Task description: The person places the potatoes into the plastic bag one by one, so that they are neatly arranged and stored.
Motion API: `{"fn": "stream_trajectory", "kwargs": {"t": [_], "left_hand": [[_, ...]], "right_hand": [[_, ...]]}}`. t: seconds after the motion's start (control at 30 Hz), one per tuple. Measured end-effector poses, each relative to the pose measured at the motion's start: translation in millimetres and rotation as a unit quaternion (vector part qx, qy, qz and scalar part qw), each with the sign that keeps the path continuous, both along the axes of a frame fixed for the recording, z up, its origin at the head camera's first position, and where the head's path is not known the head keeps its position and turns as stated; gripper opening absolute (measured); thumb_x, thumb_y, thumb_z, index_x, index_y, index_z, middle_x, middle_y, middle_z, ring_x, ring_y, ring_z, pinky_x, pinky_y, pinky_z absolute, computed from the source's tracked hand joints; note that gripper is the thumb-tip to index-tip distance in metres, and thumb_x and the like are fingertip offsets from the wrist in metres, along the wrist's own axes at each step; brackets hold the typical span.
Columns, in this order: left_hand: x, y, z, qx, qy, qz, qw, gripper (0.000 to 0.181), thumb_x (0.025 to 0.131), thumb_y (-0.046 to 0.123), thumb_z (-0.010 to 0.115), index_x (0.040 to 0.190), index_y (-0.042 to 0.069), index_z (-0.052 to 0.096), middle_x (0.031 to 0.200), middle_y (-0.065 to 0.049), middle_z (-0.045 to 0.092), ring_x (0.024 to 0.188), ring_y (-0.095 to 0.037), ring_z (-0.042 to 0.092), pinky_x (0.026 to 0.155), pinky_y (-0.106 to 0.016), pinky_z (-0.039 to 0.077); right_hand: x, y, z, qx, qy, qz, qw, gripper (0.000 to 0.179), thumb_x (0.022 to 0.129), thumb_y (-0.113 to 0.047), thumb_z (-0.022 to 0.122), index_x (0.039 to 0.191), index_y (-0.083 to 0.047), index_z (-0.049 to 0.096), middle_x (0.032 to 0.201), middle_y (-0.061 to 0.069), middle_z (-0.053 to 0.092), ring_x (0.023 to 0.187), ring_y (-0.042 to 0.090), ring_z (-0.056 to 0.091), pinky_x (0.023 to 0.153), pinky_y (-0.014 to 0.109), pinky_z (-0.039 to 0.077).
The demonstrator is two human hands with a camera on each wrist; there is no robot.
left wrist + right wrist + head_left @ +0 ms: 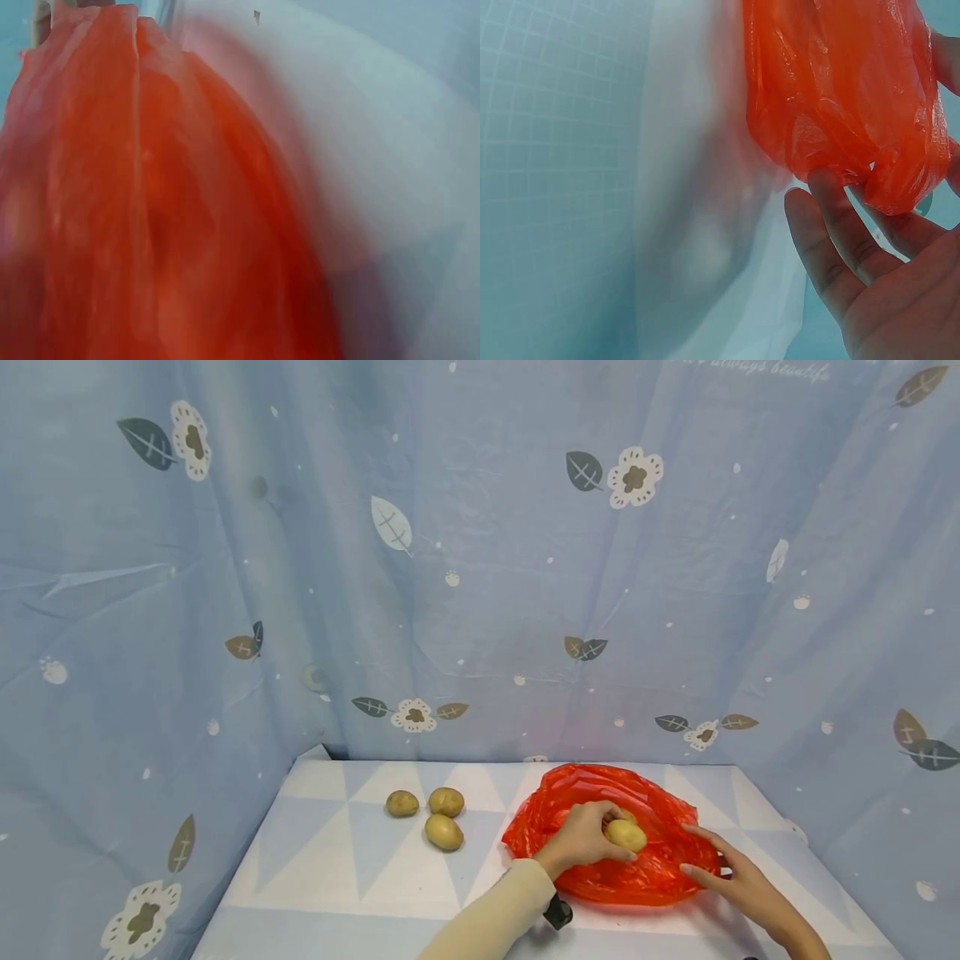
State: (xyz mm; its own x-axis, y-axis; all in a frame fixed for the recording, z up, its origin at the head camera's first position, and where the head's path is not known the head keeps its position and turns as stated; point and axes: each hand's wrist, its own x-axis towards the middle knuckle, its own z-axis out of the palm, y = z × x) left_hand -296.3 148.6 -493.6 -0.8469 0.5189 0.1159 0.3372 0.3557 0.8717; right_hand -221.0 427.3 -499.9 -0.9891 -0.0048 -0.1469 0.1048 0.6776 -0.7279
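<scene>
Over the mouth of a red plastic bag point(660, 885), my left hand point(581, 842) pinches a yellow potato point(626, 836) between thumb and fingers. Part of another potato point(628, 816) shows just behind it. My right hand point(742, 885) is at the bag's right edge, its thumb and index finger spread apart against the rim. The right wrist view has that hand's fingers point(847, 232) stretched out along the outside of the bag. Red plastic fills much of the left wrist view and hides most of the left hand there.
Three potatoes point(445, 832) lie grouped on the table left of the bag. The table point(300, 868) has a pale triangle-patterned cover. A blue curtain point(487, 568) with leaves and flowers hangs behind and along the sides. A black strap piece point(558, 912) sits by the left wrist.
</scene>
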Motion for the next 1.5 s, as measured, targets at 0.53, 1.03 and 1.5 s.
{"fn": "stream_trajectory", "kwargs": {"t": [0.53,1.03,1.5], "left_hand": [[8.1,24.6,-14.7,-0.023,-0.022,0.038,0.9988,0.042,0.071,0.014,0.096,0.101,0.019,0.067,0.091,0.012,0.057,0.091,-0.007,0.047,0.073,-0.022,0.051],[7.8,37.5,-27.3,-0.034,0.010,0.076,0.9965,0.045,0.066,0.025,0.100,0.101,0.024,0.071,0.092,0.017,0.063,0.087,-0.004,0.053,0.079,-0.026,0.048],[8.8,48.1,-36.5,-0.066,0.007,0.073,0.9951,0.043,0.067,0.027,0.099,0.100,0.027,0.071,0.090,0.017,0.060,0.089,-0.007,0.050,0.082,-0.031,0.047]], "right_hand": [[2.8,3.4,-5.3,-0.011,-0.008,-0.014,0.9998,0.075,0.096,-0.039,0.073,0.158,-0.015,0.038,0.152,0.026,0.042,0.112,0.033,0.056,0.081,0.039,0.057],[9.3,1.1,-8.8,0.003,0.001,-0.014,0.9999,0.074,0.096,-0.040,0.073,0.158,-0.019,0.039,0.154,0.024,0.041,0.112,0.032,0.056,0.081,0.037,0.054],[16.1,3.5,-14.4,-0.002,0.004,-0.020,0.9998,0.074,0.095,-0.040,0.074,0.157,-0.019,0.040,0.152,0.023,0.044,0.110,0.030,0.056,0.081,0.036,0.054]]}}
